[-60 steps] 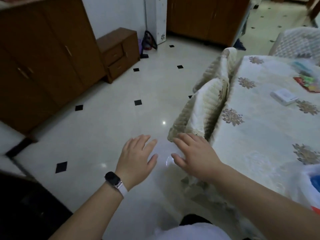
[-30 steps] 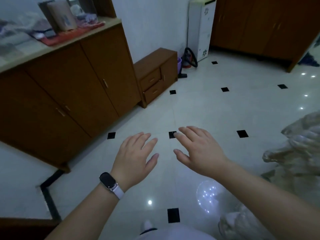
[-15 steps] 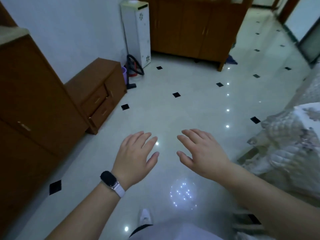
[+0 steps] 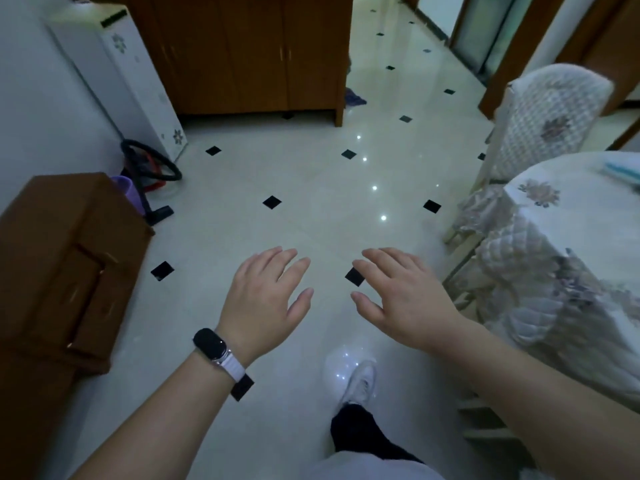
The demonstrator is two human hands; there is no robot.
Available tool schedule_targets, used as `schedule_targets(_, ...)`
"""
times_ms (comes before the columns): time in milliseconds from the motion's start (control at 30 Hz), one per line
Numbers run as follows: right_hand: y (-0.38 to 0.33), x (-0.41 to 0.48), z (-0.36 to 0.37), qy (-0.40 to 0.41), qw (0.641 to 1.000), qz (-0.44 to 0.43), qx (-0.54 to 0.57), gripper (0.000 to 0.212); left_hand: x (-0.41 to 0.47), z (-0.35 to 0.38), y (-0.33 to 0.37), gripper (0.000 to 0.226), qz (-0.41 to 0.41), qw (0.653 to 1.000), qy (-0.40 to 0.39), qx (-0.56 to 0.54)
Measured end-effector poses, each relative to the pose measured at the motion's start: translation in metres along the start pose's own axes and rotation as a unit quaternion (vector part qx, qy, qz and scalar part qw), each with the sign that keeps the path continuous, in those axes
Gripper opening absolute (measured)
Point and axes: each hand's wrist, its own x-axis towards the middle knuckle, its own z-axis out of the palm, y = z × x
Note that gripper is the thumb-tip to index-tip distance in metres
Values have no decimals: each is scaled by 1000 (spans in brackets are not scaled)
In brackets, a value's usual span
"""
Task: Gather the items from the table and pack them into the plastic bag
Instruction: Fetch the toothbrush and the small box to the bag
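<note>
My left hand [image 4: 266, 299], with a black watch on a white strap at the wrist, hovers palm down over the tiled floor, fingers apart and holding nothing. My right hand [image 4: 401, 299] floats beside it, also spread and holding nothing. The table [image 4: 571, 223] with its floral quilted cloth fills the right edge; only a corner of it shows. A pale blue item [image 4: 623, 169] lies on it at the far right edge. The plastic bag is out of view.
A covered chair [image 4: 543, 116] stands at the table's far side. A low brown drawer unit [image 4: 65, 258] is on the left, a white appliance [image 4: 128, 81] and a vacuum hose [image 4: 152, 161] behind it, a tall wooden cabinet [image 4: 249, 53] ahead. My white shoe [image 4: 360, 382] steps on glossy floor.
The view has swung from the table to the left cabinets and back right, so the table's corner and chair reappear. Both hands stay spread in front of me. One foot has stepped forward.
</note>
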Motion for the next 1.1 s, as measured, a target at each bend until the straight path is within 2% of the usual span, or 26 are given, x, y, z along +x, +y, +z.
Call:
schedule_targets(167, 72, 56, 23, 11, 998, 55, 22, 48, 95, 39, -5, 43, 31, 999, -27, 4)
schedule_targets(400, 191, 122, 12, 38, 993, 109, 22, 51, 249, 83, 13, 43, 97, 995, -11, -2)
schedule_targets(700, 297, 137, 7, 60, 974, 216, -21, 48, 381, 155, 47, 43, 190, 980, -40, -45)
schedule_targets(867, 346, 162, 22, 39, 962, 267, -42, 48, 450, 206, 47, 45, 230, 967, -69, -81)
schedule_targets(1100, 422, 241, 36, 0, 934, 348, -75, 48, 576, 282, 27, 44, 280, 947, -66, -144)
